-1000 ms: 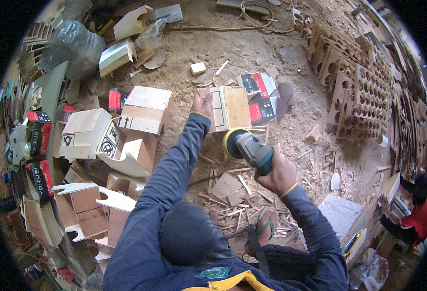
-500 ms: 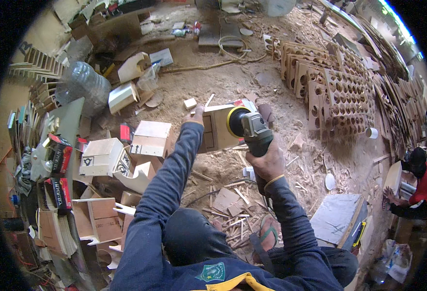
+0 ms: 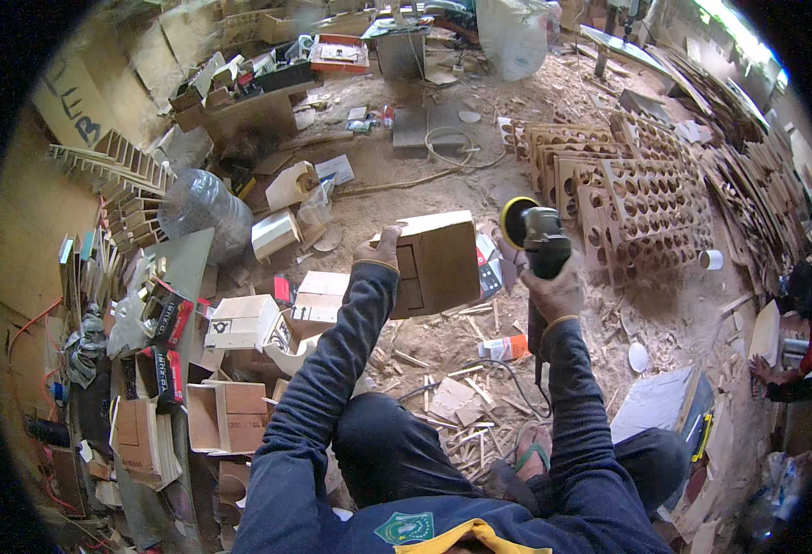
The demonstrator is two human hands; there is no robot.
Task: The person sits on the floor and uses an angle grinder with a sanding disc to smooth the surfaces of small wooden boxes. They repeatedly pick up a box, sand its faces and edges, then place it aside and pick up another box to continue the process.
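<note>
My left hand (image 3: 384, 247) grips a plywood box (image 3: 450, 268) by its left edge, fingers over the top. The box is held up over the scrap-strewn floor, one broad brown face toward me. In my right hand (image 3: 558, 292) is an angle grinder (image 3: 547, 242), closed round its body. A yellow-rimmed sanding disc (image 3: 516, 222) sits at the grinder's head, to the right of the box and apart from it. The power cord (image 3: 523, 386) trails below. Beneath the box lie a small printed carton (image 3: 489, 268) and an orange-and-white packet (image 3: 503, 347).
Several wooden boxes (image 3: 242, 321) crowd the left, beside a large clear plastic bottle (image 3: 204, 214). Perforated boards (image 3: 641, 189) stand stacked at the right. A grey-topped box (image 3: 655, 402) is near my right knee. Another person's hand (image 3: 762, 367) shows at the right edge.
The grinder has moved right, off the box it was against. My left hand has turned the box so its broad face shows more. The view has shifted, showing more of the far area.
</note>
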